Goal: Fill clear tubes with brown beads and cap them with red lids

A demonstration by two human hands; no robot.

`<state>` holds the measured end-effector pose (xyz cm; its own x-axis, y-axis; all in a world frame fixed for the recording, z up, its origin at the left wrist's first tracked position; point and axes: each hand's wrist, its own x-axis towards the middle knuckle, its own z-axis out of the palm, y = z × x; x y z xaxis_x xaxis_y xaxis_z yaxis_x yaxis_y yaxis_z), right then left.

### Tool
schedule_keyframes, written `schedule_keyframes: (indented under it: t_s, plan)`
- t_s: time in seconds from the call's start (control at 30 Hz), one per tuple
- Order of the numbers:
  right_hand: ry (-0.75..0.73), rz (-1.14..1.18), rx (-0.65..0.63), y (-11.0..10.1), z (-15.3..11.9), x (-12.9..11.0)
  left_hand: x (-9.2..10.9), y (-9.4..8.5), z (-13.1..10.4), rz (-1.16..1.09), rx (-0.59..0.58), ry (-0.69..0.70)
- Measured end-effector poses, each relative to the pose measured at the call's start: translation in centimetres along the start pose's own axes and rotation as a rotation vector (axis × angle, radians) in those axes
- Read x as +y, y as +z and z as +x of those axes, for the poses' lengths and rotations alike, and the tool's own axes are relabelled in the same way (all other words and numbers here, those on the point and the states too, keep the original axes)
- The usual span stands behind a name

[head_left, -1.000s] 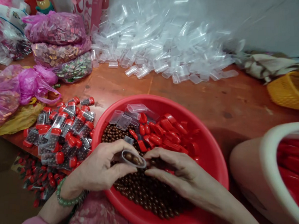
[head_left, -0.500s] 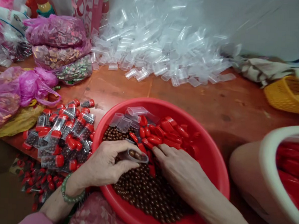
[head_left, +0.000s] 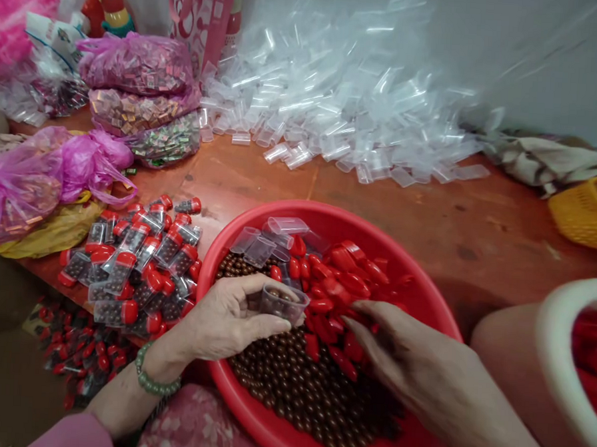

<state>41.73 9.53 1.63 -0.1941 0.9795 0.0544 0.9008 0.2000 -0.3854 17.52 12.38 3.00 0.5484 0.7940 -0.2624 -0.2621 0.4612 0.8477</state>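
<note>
My left hand point(head_left: 231, 317) is closed around a small clear plastic container point(head_left: 284, 304), tilted with its open mouth to the right and brown balls inside. My right hand point(head_left: 402, 342) hangs over the loose red caps point(head_left: 346, 273), slightly blurred. Its fingers are apart, the tips touching or just above the caps. Both hands are over a large red basin point(head_left: 329, 212). Glossy brown balls point(head_left: 295, 377) fill the near part of it, the caps lie in the far right part, and several clear containers point(head_left: 260, 248) rest at the far left.
Filled, red-capped containers point(head_left: 131, 261) are heaped left of the basin, with more in a box point(head_left: 3, 328) below. Clear containers point(head_left: 334, 118) pile against the wall. Pink bags point(head_left: 136, 65) stand at back left. A pale bucket point(head_left: 517, 342) and yellow basket point(head_left: 586, 212) are at right.
My right hand has moved right and lies farther from the left hand, and the red caps near it have shifted. The container in my left hand is now turned more upright. The view has swung slightly left.
</note>
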Motion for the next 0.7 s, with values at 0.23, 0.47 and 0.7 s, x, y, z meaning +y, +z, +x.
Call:
schedule_keyframes:
  t_s: [0.23, 0.47, 0.7]
  plan:
    - [0.308, 0.631, -0.132, -2.3, 0.3, -2.1, 0.0, 0.4, 0.0, -0.035, 0.054, 0.008]
    - [0.37, 0.894, -0.503, -1.3, 0.7, -2.7, -0.5, 0.5, 0.4, 0.063, 0.181, 0.022]
    - [0.373, 1.033, -0.603, 0.2, 1.5, -2.8, -0.6, 0.4, 0.7, 0.249, 0.167, 0.034]
